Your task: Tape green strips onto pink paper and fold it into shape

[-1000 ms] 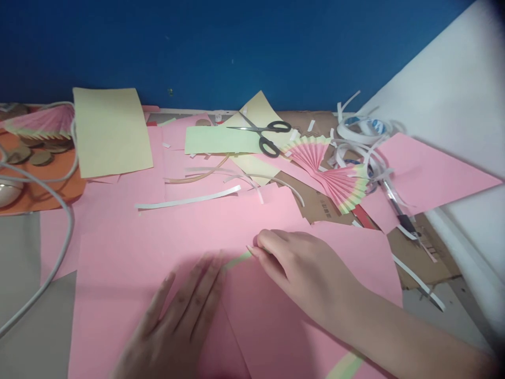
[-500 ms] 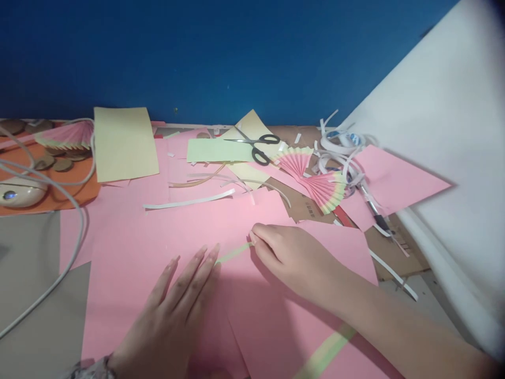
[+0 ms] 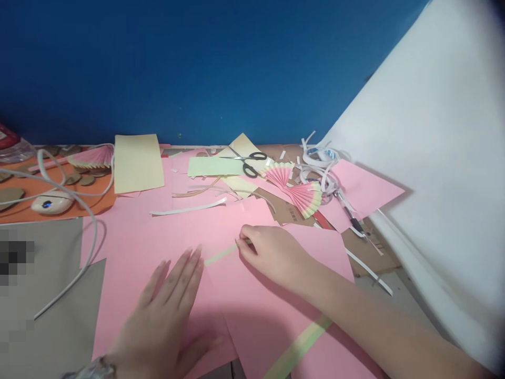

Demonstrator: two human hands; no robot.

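"Fingers first. Left hand flat, palm down, long fingers only slightly apart, thumb out to the side. No grip that I can see. Position?"

"Left of the scissors and nearer the person, resting on pink paper. Right hand?"

"Thumb and forefinger curled in, tips close together at one end of a narrow green band. Cannot tell if they pinch it. Hand lies on the person's side of the scissors, slightly right."

"Changed in the last second?"

"Gap between the hands a little wider; a longer run of band shows. Left thumb plainer too. Viewpoint has shifted, so smaller movements doubtful."

"Meaning, for the work?"

"My reading: left steadies the paper, right tends the band, more of whose length now lies uncovered."

"And the paper?"

"Spread under both hands, on the person's side of the scissors. Wider yellow-green band on it, right of the scissors and much nearer the person, passing beneath the right forearm."

"Round the scissors?"

"Pale green slip at the blades, pleated fan just right. White strip left and nearer the person. Yellow sheet well left."
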